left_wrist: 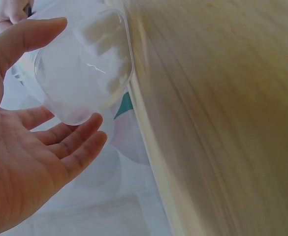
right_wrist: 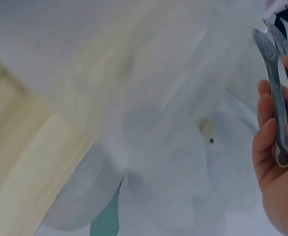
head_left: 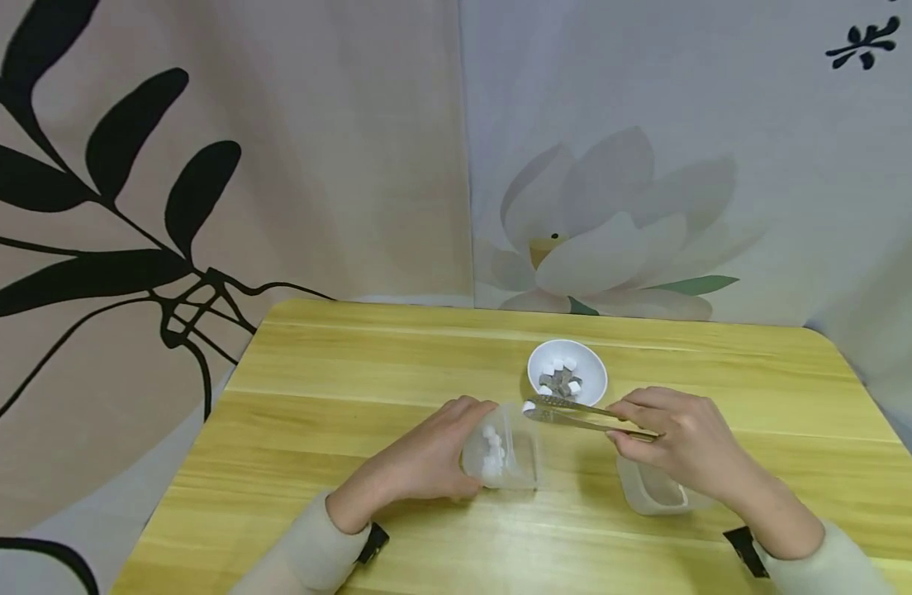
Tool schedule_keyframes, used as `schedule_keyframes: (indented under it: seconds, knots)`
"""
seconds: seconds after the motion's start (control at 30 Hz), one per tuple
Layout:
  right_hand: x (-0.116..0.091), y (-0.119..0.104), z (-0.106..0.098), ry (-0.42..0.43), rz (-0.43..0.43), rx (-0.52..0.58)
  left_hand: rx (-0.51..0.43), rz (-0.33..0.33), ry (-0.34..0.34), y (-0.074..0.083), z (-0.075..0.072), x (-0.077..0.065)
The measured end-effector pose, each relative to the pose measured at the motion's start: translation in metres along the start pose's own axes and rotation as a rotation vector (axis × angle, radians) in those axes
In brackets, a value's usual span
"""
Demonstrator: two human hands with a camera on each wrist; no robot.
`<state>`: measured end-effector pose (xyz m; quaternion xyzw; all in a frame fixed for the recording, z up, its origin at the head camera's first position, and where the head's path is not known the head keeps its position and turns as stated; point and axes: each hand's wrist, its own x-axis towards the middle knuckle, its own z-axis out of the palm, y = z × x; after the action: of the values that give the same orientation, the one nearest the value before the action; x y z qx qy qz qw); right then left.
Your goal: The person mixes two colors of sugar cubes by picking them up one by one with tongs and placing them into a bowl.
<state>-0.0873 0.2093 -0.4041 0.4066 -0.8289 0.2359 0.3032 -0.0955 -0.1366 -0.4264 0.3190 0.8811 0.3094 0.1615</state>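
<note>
My left hand (head_left: 437, 454) grips a clear plastic container (head_left: 524, 454), tipped on its side with its mouth to the right. Several small white cubes (head_left: 493, 459) lie inside it. Metal tongs (right_wrist: 271, 64) are pinched in my right hand (head_left: 682, 438). Between their tips, just past the container's upper rim, sits one white cube (head_left: 529, 406). Behind the tongs stands a white bowl (head_left: 595, 372) with several white cubes and grey-brown pieces (head_left: 553, 381) in it. In the left wrist view, the thumb and fingers curve round the container's sides.
A second clear plastic container (head_left: 653, 496) stands on the table beneath my right hand, which partly hides it. The wooden table (head_left: 337, 355) reaches back to a patterned cloth wall (head_left: 367, 149).
</note>
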Motion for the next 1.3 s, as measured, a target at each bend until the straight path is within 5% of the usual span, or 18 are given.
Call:
schedule_keyframes:
  seconds: [0.4, 0.73, 1.3]
  knots:
    - [-0.015, 0.038, -0.015, 0.011, 0.192, -0.105, 0.009, -0.005, 0.007, 0.001, 0.000, -0.001]
    - [-0.022, 0.040, -0.017, -0.036, 0.267, -0.101, 0.015, -0.003, 0.000, 0.000, 0.000, -0.001]
    - [-0.021, 0.017, -0.006, -0.010, 0.127, -0.015, 0.028, -0.003, -0.002, 0.000, -0.002, -0.001]
